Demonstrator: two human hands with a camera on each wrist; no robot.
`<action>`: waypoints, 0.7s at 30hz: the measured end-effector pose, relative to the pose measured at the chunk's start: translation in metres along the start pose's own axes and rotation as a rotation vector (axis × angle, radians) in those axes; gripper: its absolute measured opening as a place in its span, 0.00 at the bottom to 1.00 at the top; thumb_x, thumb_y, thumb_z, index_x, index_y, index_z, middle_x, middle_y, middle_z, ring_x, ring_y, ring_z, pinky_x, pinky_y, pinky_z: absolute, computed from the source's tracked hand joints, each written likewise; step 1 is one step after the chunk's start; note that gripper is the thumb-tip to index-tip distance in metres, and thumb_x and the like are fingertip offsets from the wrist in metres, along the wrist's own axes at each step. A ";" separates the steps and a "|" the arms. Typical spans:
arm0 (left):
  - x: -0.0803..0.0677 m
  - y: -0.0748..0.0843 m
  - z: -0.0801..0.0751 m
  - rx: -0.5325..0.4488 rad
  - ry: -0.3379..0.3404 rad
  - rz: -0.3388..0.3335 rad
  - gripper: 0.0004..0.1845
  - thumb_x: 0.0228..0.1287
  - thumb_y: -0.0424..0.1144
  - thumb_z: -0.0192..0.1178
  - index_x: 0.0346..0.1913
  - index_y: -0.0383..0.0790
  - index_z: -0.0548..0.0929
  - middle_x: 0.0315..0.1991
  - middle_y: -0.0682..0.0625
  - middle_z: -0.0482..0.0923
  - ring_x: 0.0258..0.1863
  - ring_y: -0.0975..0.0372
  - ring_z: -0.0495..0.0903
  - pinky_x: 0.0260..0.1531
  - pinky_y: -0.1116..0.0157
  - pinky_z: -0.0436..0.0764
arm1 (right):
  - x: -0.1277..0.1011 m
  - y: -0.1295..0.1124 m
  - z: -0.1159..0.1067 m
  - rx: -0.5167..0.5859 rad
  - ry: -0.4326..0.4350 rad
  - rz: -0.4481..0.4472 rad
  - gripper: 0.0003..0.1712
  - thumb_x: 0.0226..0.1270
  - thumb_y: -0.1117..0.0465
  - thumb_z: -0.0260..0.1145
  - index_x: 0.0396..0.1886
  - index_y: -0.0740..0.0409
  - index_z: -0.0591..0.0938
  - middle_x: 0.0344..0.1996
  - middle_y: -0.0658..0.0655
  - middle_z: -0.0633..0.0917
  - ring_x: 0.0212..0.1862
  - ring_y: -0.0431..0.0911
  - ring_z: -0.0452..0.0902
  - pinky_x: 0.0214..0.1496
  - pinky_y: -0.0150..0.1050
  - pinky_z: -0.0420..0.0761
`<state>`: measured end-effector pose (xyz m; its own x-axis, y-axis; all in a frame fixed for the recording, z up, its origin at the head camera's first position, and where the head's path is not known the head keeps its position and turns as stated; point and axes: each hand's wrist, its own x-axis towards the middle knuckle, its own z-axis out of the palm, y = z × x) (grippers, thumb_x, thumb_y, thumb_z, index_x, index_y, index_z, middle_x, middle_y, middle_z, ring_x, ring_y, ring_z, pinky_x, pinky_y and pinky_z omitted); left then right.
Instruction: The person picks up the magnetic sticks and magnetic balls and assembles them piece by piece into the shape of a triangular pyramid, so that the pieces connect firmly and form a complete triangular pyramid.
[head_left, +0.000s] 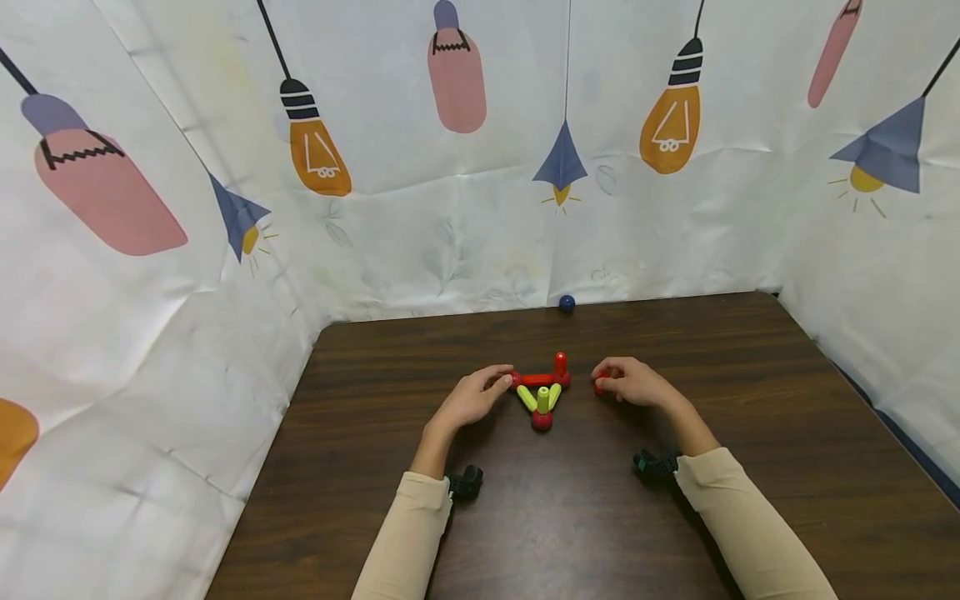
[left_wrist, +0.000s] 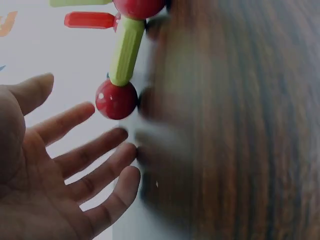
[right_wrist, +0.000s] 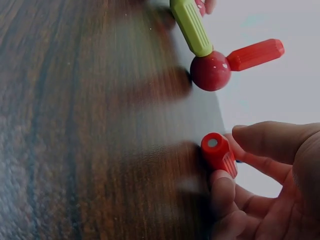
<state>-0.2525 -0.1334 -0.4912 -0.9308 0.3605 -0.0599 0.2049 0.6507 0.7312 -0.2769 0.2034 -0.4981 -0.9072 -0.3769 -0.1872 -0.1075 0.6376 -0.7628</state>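
far beyond where i was gripping, a small dark blue ball (head_left: pixel 567 303) sat on the dark wooden table (head_left: pixel 750 400), against the lamp-printed white cloth (head_left: pixel 450 233) around it.

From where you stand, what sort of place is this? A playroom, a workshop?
Probably a small recording booth rather than a lived-in room: a dark wooden table is hemmed in on three sides by a hung white sheet printed with lamps, and black cameras are strapped at the person's wrists. Only a rod-and-ball toy sits out.

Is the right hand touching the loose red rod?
Touching. The right wrist view shows the right hand pinching the red rod between thumb and fingers, apart from the red ball.
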 end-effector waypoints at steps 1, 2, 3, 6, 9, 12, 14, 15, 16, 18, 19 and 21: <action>0.000 0.001 0.000 0.002 -0.006 0.007 0.27 0.79 0.53 0.53 0.73 0.46 0.73 0.64 0.42 0.79 0.59 0.48 0.80 0.58 0.47 0.78 | 0.000 0.000 0.000 0.000 0.000 0.000 0.11 0.77 0.58 0.63 0.51 0.58 0.83 0.32 0.58 0.81 0.28 0.48 0.76 0.32 0.41 0.76; 0.000 0.003 0.000 0.007 -0.012 0.019 0.28 0.78 0.53 0.55 0.73 0.44 0.72 0.63 0.41 0.78 0.58 0.47 0.79 0.57 0.48 0.78 | 0.000 0.000 0.000 0.001 0.000 -0.001 0.11 0.76 0.58 0.63 0.51 0.59 0.83 0.32 0.58 0.81 0.29 0.48 0.76 0.32 0.40 0.76; 0.000 0.005 0.000 0.013 -0.016 0.030 0.29 0.76 0.52 0.57 0.73 0.43 0.72 0.61 0.40 0.77 0.55 0.48 0.79 0.54 0.49 0.79 | 0.000 0.000 0.000 0.003 0.001 0.002 0.11 0.76 0.58 0.63 0.50 0.59 0.83 0.32 0.58 0.81 0.29 0.47 0.76 0.32 0.40 0.76; -0.001 0.011 0.000 0.023 -0.005 0.080 0.28 0.70 0.49 0.66 0.69 0.42 0.76 0.50 0.42 0.77 0.43 0.53 0.77 0.43 0.58 0.79 | 0.000 0.000 0.001 0.001 0.000 0.004 0.11 0.77 0.58 0.63 0.50 0.59 0.83 0.32 0.58 0.81 0.29 0.47 0.76 0.33 0.40 0.76; -0.001 0.019 0.002 -0.012 -0.009 0.132 0.25 0.65 0.47 0.71 0.63 0.45 0.81 0.37 0.46 0.77 0.31 0.59 0.74 0.32 0.66 0.73 | -0.001 0.001 0.001 0.005 0.007 0.008 0.10 0.77 0.58 0.63 0.50 0.58 0.83 0.31 0.57 0.81 0.29 0.48 0.75 0.34 0.41 0.76; 0.000 0.027 0.008 -0.055 -0.032 0.163 0.22 0.64 0.48 0.72 0.60 0.49 0.84 0.26 0.51 0.75 0.24 0.63 0.71 0.26 0.69 0.70 | -0.001 0.001 0.001 0.007 0.013 0.002 0.10 0.77 0.58 0.63 0.49 0.58 0.83 0.31 0.57 0.81 0.29 0.48 0.75 0.33 0.41 0.76; 0.000 0.031 0.013 -0.051 -0.053 0.170 0.21 0.63 0.48 0.72 0.58 0.50 0.85 0.23 0.53 0.74 0.21 0.66 0.70 0.24 0.70 0.69 | -0.001 0.002 0.002 0.014 0.015 -0.004 0.10 0.76 0.59 0.63 0.49 0.59 0.83 0.30 0.57 0.81 0.29 0.48 0.75 0.33 0.40 0.76; 0.001 0.033 0.016 -0.040 -0.059 0.173 0.20 0.63 0.48 0.72 0.57 0.50 0.86 0.23 0.54 0.73 0.21 0.67 0.69 0.24 0.70 0.69 | -0.001 0.002 0.002 0.016 0.017 -0.003 0.10 0.76 0.59 0.63 0.49 0.59 0.83 0.30 0.57 0.81 0.28 0.48 0.75 0.32 0.40 0.75; 0.001 0.035 0.019 -0.026 -0.064 0.174 0.19 0.64 0.48 0.72 0.56 0.50 0.86 0.22 0.55 0.73 0.21 0.68 0.69 0.24 0.71 0.69 | -0.001 0.002 0.002 0.019 0.019 -0.003 0.10 0.76 0.59 0.63 0.48 0.59 0.83 0.30 0.57 0.81 0.28 0.48 0.75 0.32 0.40 0.75; 0.003 0.036 0.025 0.003 -0.065 0.175 0.16 0.64 0.47 0.72 0.53 0.48 0.87 0.22 0.56 0.73 0.20 0.69 0.70 0.23 0.71 0.69 | -0.001 0.002 0.002 0.022 0.022 -0.003 0.09 0.76 0.59 0.63 0.48 0.59 0.83 0.30 0.58 0.81 0.28 0.48 0.75 0.32 0.40 0.75; 0.004 0.036 0.027 0.015 -0.063 0.176 0.15 0.64 0.46 0.72 0.51 0.48 0.87 0.21 0.56 0.73 0.20 0.69 0.70 0.23 0.72 0.69 | -0.001 0.002 0.002 0.022 0.022 -0.008 0.09 0.76 0.59 0.63 0.48 0.59 0.83 0.30 0.58 0.81 0.28 0.48 0.75 0.33 0.41 0.76; 0.005 0.036 0.029 0.035 -0.055 0.174 0.13 0.63 0.45 0.73 0.48 0.47 0.87 0.22 0.56 0.74 0.20 0.69 0.71 0.24 0.71 0.70 | -0.001 0.003 0.002 0.024 0.026 -0.007 0.09 0.76 0.59 0.63 0.48 0.59 0.83 0.29 0.57 0.81 0.28 0.48 0.75 0.33 0.41 0.75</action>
<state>-0.2406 -0.0889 -0.4849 -0.8628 0.5047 0.0278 0.3727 0.5982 0.7094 -0.2752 0.2041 -0.5013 -0.9169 -0.3630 -0.1661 -0.1037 0.6185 -0.7789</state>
